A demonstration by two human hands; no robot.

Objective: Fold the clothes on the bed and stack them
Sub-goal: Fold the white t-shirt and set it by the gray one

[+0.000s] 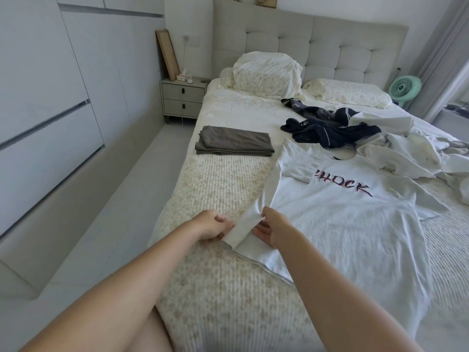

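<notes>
Left hand (212, 226) and right hand (270, 229) both pinched the cuff end of the long sleeve (256, 207) of the white shirt (342, 219), which lay spread face up on the bed (223, 179) near its left edge. Fabric looked thin, light and floppy, likely to slide and wrinkle, so cuff, shoulder seam and hem seemed the best holds. Bare quilt lay left toward the folded grey piece (234, 141); unfolded dark clothes (330, 128) and white clothes (406, 148) crowded the right.

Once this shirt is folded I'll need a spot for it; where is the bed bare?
Bare quilt lies between the folded grey garment and the white long-sleeved shirt. Right of it, navy clothes and white laundry crowd the bed.
</notes>
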